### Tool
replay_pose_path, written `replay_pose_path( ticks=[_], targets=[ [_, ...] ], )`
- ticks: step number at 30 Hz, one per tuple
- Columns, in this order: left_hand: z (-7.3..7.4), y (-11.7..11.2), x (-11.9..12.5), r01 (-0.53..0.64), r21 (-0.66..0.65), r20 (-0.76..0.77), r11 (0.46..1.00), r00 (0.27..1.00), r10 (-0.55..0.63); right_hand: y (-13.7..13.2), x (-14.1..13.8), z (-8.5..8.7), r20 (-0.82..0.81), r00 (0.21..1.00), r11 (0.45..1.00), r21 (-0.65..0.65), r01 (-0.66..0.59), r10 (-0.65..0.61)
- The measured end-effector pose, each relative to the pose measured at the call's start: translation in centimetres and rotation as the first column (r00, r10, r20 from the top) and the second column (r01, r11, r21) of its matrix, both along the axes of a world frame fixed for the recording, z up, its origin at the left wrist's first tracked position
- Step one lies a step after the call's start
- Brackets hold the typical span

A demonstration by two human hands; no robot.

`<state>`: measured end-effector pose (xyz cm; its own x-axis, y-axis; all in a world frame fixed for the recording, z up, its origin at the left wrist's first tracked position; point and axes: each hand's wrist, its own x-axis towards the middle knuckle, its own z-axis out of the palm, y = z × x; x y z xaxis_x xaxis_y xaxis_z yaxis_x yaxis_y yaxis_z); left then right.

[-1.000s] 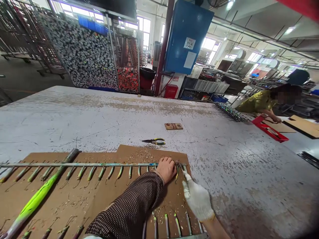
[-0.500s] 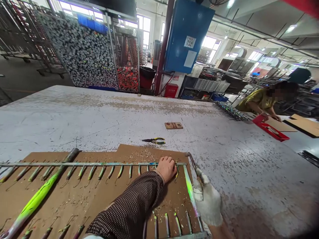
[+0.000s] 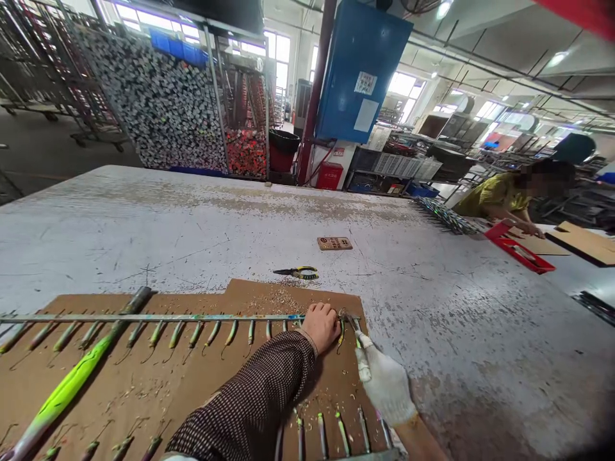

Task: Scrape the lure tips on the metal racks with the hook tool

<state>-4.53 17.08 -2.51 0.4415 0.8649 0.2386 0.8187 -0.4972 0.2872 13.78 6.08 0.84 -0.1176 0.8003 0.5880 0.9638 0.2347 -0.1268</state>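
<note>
Metal bar (image 3: 192, 318) spans the far part of the brown cardboard (image 3: 216, 397), near side of worktop (image 3: 240, 224); small hooked pieces (image 3: 231, 332) line it. Left hand (image 3: 321, 328), bare: grip closed over bar toward its right end; underside hidden. Right hand (image 3: 387, 387), white-gloved: grip closed around slim metal tool (image 3: 346, 317), tip at bar's right end. Yellow-black pliers (image 3: 307, 273) lie just beyond cardboard.

Left sleeve (image 3: 257, 390) dark, checked — right glove (image 3: 388, 387) white
</note>
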Motion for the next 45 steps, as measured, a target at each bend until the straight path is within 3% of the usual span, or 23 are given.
replay_pose_path(
  ticks=[5, 10, 15, 19, 24, 30, 34, 39, 45],
  targets=[
    [0.1, -0.1, 0.1, 0.002, 0.002, 0.007, 1.000, 1.000, -0.002, -0.3, 0.1, 0.2, -0.115, 0.993, 0.997, 0.068, 0.022, -0.014],
    [0.0, 0.0, 0.0, 0.002, -0.009, 0.000, 1.000, 1.000, -0.002, 0.0, -0.3, 0.0, 0.037, 0.999, 0.999, -0.026, -0.025, 0.026],
    [-0.1, 0.0, 0.0, 0.002, 0.008, -0.002, 1.000, 1.000, -0.002, -0.2, -0.1, 0.2, -0.083, 0.997, 0.996, 0.089, 0.013, -0.006],
    [-0.1, 0.0, 0.1, 0.002, 0.007, -0.017, 1.000, 1.000, -0.002, 0.0, -0.1, 0.1, 0.024, 0.999, 0.999, -0.026, -0.034, 0.035],
    [0.0, 0.0, 0.1, 0.002, 0.012, -0.022, 1.000, 1.000, -0.001, -0.3, 0.0, 0.8, -0.123, 0.992, 0.998, 0.054, 0.042, -0.036],
    [-0.1, 0.0, 0.1, -0.001, 0.005, -0.026, 1.000, 1.000, 0.001, -0.4, -0.2, 0.9, 0.005, 0.999, 0.999, -0.020, -0.038, 0.039],
    [-0.2, -0.1, 0.1, 0.004, 0.003, -0.022, 1.000, 1.000, -0.004, -0.6, 0.4, 0.7, -0.060, 0.998, 0.996, 0.090, 0.012, -0.007],
    [-0.2, -0.1, 0.2, -0.009, 0.008, -0.015, 1.000, 1.000, 0.009, -0.6, 0.3, 0.0, 0.019, 0.998, 0.998, -0.034, -0.056, 0.057],
    [-0.3, 0.0, 0.2, -0.005, 0.012, -0.024, 1.000, 1.000, 0.005, -0.7, 0.4, -0.3, -0.061, 0.998, 0.996, 0.083, 0.024, -0.019]
  ],
)
